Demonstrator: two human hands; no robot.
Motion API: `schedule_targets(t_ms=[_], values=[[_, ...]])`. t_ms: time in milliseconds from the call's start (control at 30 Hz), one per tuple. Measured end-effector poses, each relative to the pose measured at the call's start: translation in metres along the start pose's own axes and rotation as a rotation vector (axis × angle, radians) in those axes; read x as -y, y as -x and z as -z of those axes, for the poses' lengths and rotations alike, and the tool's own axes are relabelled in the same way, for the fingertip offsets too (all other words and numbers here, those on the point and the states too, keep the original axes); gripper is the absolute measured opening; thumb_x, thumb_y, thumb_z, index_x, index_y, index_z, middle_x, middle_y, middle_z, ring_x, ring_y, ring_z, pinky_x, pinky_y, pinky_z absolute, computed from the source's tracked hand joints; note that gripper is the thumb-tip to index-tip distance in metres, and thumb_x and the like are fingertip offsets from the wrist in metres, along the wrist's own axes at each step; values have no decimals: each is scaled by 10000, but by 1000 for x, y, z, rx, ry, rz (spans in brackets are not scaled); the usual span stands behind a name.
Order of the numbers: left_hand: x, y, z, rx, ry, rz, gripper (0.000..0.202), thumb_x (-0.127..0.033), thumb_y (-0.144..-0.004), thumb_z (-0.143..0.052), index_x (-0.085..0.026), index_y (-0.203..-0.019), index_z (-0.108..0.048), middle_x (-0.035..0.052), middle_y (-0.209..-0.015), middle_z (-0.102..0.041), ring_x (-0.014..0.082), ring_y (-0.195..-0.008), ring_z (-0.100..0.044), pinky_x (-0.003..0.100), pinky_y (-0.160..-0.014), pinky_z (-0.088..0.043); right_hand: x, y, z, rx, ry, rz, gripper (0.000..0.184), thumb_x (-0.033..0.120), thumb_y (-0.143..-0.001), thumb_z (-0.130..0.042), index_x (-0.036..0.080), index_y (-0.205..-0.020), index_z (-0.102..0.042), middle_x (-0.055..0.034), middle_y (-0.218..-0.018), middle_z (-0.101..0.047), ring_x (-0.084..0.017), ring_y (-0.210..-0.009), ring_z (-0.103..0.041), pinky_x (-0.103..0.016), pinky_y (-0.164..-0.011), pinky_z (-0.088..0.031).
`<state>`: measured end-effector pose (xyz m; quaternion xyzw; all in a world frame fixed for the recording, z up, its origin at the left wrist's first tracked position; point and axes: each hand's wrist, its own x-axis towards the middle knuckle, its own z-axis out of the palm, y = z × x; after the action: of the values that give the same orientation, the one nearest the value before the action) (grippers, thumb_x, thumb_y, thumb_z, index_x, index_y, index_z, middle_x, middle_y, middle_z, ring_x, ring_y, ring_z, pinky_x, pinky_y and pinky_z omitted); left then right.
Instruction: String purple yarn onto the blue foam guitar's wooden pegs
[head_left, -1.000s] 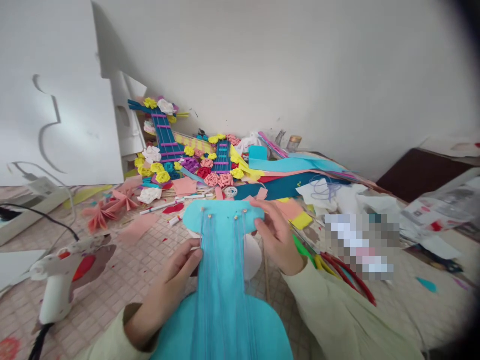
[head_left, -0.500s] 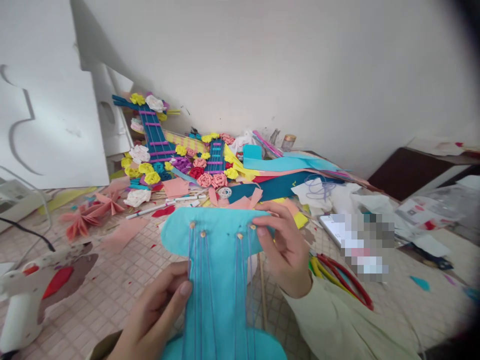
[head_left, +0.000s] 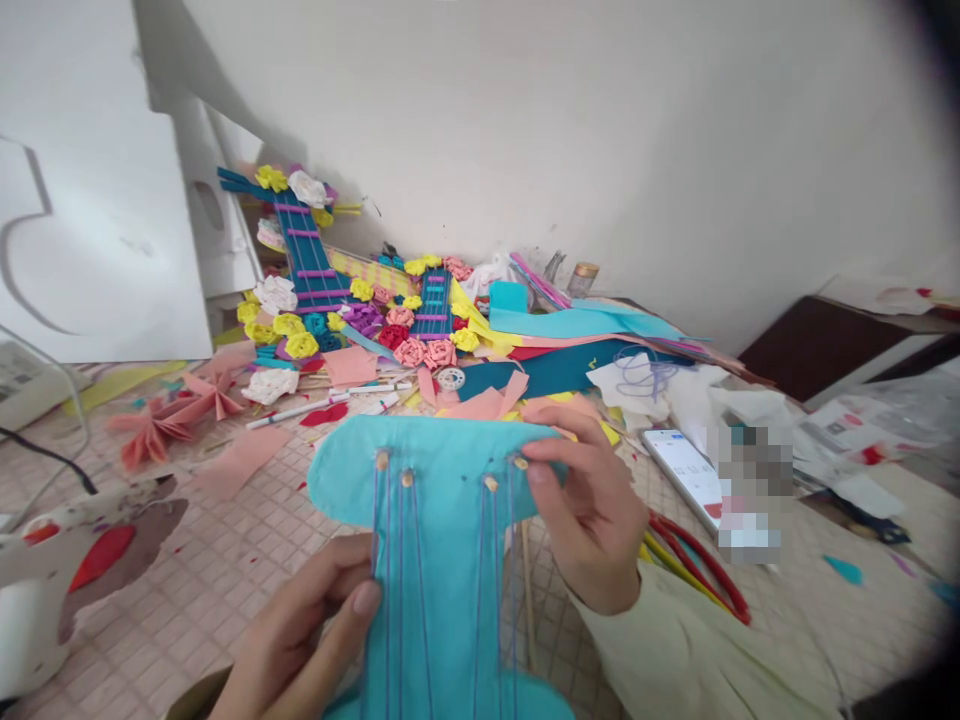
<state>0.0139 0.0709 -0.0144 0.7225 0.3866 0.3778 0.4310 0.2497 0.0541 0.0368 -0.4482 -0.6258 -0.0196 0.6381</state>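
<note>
A turquoise paper-covered craft guitar (head_left: 450, 540) stands upright in front of me, its wide head up and part of its body cut off by the lower edge. Several small wooden pegs (head_left: 407, 479) stick out of the head, and purple strings run down from them. My left hand (head_left: 311, 625) grips the left edge of the neck between thumb and fingers. At the head's right end, my right hand (head_left: 589, 500) has thumb and forefinger at the rightmost peg (head_left: 520, 463), with the other fingers along the top edge.
Decorated blue guitars with paper roses (head_left: 367, 320) lean at the back. A glue gun (head_left: 30, 620) lies left, beside pink folded paper (head_left: 157, 430). Red-handled pliers (head_left: 705, 570) and a phone (head_left: 682, 475) are on the right. Paper scraps and pens litter the tiled-pattern table.
The craft guitar appears slightly closer and its head slightly wider in view. My right hand has shifted a little right and down, still at the rightmost peg. My left hand keeps its grip.
</note>
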Motion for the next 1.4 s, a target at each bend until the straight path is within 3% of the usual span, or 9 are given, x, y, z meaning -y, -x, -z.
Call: schedule_targets(t_ms=[200,333,467,567,633,700,800,1233,1400], values=[[-1,-1,0,-16,-34,-50,269,-262,-822,-518,-346,-1078,-515,-54,-813,-660,104,-729,-640,143,-660,-535,1,1,0,14,4,-29,161,78,-781,-495,193,-852,-582,-74,-1042,-550,-207,-1013,-521,-396,-854,-428],[-8,-10,-2,-7,6,29,214,-319,-800,-534,-286,-1011,-557,-32,-691,-630,121,-638,-609,157,-578,-522,-3,0,-1,5,-36,-86,109,134,-796,-500,195,-867,-555,-79,-1018,-567,-204,-1001,-531,-354,-791,-462],[-13,-26,-5,-53,85,163,213,-374,-769,-556,-227,-920,-595,-9,-700,-608,136,-679,-576,188,-631,-501,-14,-10,11,-20,126,-348,130,295,-839,-469,185,-889,-519,-67,-920,-592,-152,-784,-574,-272,-633,-472],[-13,-36,-6,-97,212,275,251,-411,-736,-583,-208,-884,-587,-28,-622,-558,117,-589,-526,185,-552,-468,-27,-14,24,414,506,-653,347,408,-868,-366,164,-688,-536,-40,-650,-591,-120,-553,-520,-259,-577,-424],[-15,-39,-7,-92,304,322,284,-432,-713,-603,-201,-876,-571,-50,-555,-511,102,-515,-478,181,-490,-437,-36,-11,28,747,597,-756,442,434,-828,-422,164,-486,-497,-32,-460,-530,-117,-445,-479,-256,-521,-388],[-19,-40,-7,-87,357,335,310,-445,-693,-621,-194,-865,-564,-63,-526,-482,91,-486,-445,178,-473,-421,-42,-5,27,922,553,-793,441,381,-740,-549,167,-367,-452,-20,-345,-465,-115,-374,-455,-245,-471,-361],[-23,-39,-7,-98,378,333,325,-447,-678,-633,-185,-858,-569,-65,-526,-473,86,-487,-430,177,-476,-412,-45,1,21,1061,500,-813,336,237,-679,-570,161,-362,-487,-13,-345,-486,-109,-374,-484,-216,-469,-373],[-17,-36,-7,-60,387,324,272,-388,-745,-579,-186,-926,-587,-47,-578,-476,95,-532,-452,190,-522,-410,-51,5,18,1155,443,-855,228,189,-699,-453,151,-498,-553,-24,-512,-615,-76,-343,-470,-176,-384,-348],[-22,-37,-8,-126,459,445,300,-366,-742,-570,-185,-980,-586,-23,-658,-554,127,-595,-537,226,-563,-457,-49,3,19,1090,551,-804,237,178,-679,-477,153,-450,-534,-25,-477,-580,-84,-376,-462,-200,-426,-324]])
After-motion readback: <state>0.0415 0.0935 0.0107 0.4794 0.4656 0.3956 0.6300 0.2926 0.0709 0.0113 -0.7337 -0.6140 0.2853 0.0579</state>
